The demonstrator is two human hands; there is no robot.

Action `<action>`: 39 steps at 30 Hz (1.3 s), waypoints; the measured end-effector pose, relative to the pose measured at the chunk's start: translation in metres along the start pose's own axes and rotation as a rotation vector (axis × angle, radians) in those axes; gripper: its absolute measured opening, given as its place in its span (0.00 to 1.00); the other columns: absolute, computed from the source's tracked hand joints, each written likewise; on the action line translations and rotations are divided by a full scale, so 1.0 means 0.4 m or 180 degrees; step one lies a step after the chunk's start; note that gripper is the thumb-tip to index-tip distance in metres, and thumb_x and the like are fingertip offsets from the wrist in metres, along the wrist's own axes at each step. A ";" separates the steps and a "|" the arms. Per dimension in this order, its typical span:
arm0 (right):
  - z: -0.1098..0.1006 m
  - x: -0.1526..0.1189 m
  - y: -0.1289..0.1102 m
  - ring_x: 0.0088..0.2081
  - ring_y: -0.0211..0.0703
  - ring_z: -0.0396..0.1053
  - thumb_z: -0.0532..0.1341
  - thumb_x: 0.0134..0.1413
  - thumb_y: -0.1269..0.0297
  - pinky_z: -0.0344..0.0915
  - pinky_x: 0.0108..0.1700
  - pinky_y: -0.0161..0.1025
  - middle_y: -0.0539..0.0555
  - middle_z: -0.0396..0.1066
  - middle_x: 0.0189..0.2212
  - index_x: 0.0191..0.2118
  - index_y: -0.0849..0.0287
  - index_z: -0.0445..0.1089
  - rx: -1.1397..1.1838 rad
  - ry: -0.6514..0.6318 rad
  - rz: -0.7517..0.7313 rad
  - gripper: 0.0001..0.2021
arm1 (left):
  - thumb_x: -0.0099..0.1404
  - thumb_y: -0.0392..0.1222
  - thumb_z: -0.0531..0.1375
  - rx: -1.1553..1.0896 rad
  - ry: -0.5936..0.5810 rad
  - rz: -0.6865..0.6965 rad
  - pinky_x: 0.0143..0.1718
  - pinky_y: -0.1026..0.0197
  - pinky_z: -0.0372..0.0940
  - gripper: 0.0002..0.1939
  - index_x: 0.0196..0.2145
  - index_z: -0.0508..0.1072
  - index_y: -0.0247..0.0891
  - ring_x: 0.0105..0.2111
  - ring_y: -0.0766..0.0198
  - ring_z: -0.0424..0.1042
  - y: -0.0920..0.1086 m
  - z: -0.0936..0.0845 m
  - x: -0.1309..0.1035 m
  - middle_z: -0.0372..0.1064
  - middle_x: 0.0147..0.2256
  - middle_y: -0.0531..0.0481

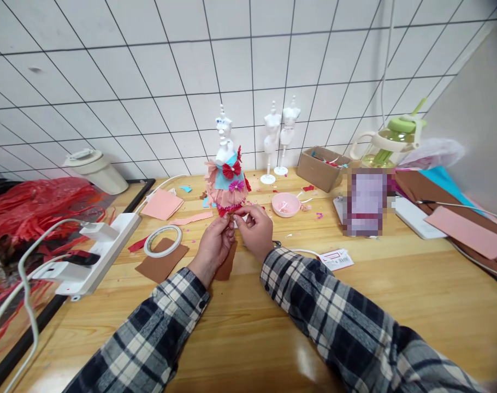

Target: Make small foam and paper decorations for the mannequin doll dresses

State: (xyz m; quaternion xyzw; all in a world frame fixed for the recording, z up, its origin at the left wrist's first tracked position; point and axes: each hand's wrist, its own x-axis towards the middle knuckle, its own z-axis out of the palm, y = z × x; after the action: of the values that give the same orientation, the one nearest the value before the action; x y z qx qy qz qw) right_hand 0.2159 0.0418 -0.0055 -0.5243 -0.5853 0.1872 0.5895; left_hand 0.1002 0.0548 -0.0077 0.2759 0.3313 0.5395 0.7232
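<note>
My left hand [216, 240] and my right hand [255, 228] meet above the table, fingertips pinched together. Between them is a small brownish bit, too small and too covered by my fingers to name. Just behind stands a white mini dress form [224, 154] wearing a layered paper dress [228, 185] in pink, light blue and red with fan-shaped flowers. Under my left wrist lies a strip of brown paper [226, 265]. To the left, a roll of white tape [163, 240] rests partly on another brown paper sheet [166, 265].
Two bare dress forms [270, 142] stand by the tiled wall. A pink bowl [286, 204], a cardboard box [320, 169], a blurred-out purple item [367, 202] and a green-lidded jug [390, 142] are on the right. At left are pink sheets [162, 204] and a power strip [103, 256] with cables.
</note>
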 end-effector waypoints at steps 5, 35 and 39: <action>0.002 0.002 0.004 0.25 0.35 0.60 0.60 0.53 0.63 0.61 0.33 0.35 0.50 0.69 0.31 0.37 0.58 0.70 0.0052 0.0063 -0.0029 0.07 | 0.51 0.41 0.68 0.0150 0.0004 0.0054 0.20 0.74 0.57 0.13 0.29 0.69 0.33 0.19 0.77 0.61 0.005 0.001 -0.004 0.65 0.22 0.57; 0.023 -0.038 0.009 0.18 0.33 0.59 0.59 0.54 0.58 0.57 0.18 0.30 0.45 0.66 0.25 0.39 0.53 0.54 0.1825 -0.0480 0.1190 0.12 | 0.51 0.50 0.66 0.1559 0.0404 0.0832 0.24 0.67 0.53 0.16 0.27 0.72 0.33 0.20 0.71 0.57 0.023 -0.010 -0.007 0.63 0.20 0.57; 0.014 -0.039 0.022 0.15 0.32 0.55 0.59 0.55 0.56 0.54 0.16 0.30 0.42 0.61 0.21 0.40 0.53 0.56 0.1898 -0.0614 0.1300 0.13 | 0.52 0.52 0.65 0.1710 0.0439 0.0836 0.23 0.67 0.52 0.17 0.27 0.71 0.33 0.20 0.71 0.56 0.027 -0.002 -0.017 0.62 0.20 0.56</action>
State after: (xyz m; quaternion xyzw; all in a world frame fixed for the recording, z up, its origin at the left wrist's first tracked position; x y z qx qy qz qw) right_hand 0.2105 0.0343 -0.0219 -0.4154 -0.4413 0.5117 0.6090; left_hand 0.0916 0.0513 0.0011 0.4604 0.4719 0.5390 0.5242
